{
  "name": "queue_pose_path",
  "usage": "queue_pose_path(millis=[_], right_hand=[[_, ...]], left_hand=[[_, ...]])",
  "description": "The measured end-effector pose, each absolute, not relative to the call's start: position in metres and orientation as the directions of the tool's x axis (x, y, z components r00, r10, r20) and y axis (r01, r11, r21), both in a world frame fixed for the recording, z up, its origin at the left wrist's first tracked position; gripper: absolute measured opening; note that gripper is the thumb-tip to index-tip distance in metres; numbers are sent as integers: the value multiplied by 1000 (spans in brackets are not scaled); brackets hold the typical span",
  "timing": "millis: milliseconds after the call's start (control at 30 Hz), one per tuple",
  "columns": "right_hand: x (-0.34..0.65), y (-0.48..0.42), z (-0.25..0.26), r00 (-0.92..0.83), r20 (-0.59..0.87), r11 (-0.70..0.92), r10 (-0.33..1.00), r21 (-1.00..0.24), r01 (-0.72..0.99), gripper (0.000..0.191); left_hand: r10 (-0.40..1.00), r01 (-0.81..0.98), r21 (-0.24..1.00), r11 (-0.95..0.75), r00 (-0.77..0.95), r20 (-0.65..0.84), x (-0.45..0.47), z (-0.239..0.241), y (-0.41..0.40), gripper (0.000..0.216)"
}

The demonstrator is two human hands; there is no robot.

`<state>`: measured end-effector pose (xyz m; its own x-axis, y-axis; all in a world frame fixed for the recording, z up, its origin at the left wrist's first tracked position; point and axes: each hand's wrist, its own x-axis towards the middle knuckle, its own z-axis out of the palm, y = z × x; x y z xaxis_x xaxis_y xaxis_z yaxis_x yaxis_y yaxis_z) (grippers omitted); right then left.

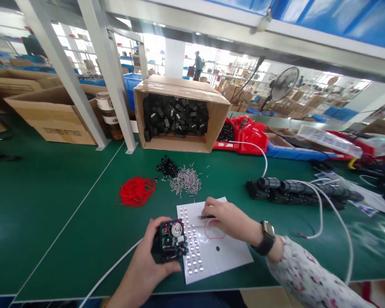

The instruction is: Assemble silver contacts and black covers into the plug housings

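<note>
My left hand [144, 256] is wrapped round a black plastic housing [170, 244], whose open side shows a green circuit board and a pale round part. A white cable [111, 268] runs off to the lower left from behind this hand. My right hand [220, 214] pinches thin dark tweezers [206, 217], their tip pointing left above a white sheet [232, 256]. Rows of small shiny round discs [192, 250] lie along the sheet's left side, beside the housing. A red outline and one black spot also show on the sheet.
Beyond the sheet are a pile of small screws or pins [186, 180], small black parts [167, 167] and coiled red wire [136, 191]. A cardboard box [216, 128] of black parts stands behind. To the right lie black housings [295, 192] with white cables. Metal posts [111, 64] rise back left.
</note>
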<state>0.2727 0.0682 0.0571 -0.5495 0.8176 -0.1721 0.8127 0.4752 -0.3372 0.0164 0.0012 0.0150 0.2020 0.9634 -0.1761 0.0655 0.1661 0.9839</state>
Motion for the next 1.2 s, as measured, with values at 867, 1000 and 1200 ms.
queue_pose_path(millis=[867,1000,1200], right_hand=[[265,78,57,-588,-269,446,763,-441,779,6],[279,76,88,-478,-237,303,846,-525,796,10],[284,58,104,-313,-346,-156,885,-851,501,21]], left_hand=[[976,42,996,84,197,-90,17,2,0,79],[976,53,993,102,187,-110,17,7,0,78],[978,54,993,101,177,-110,17,7,-2,76]])
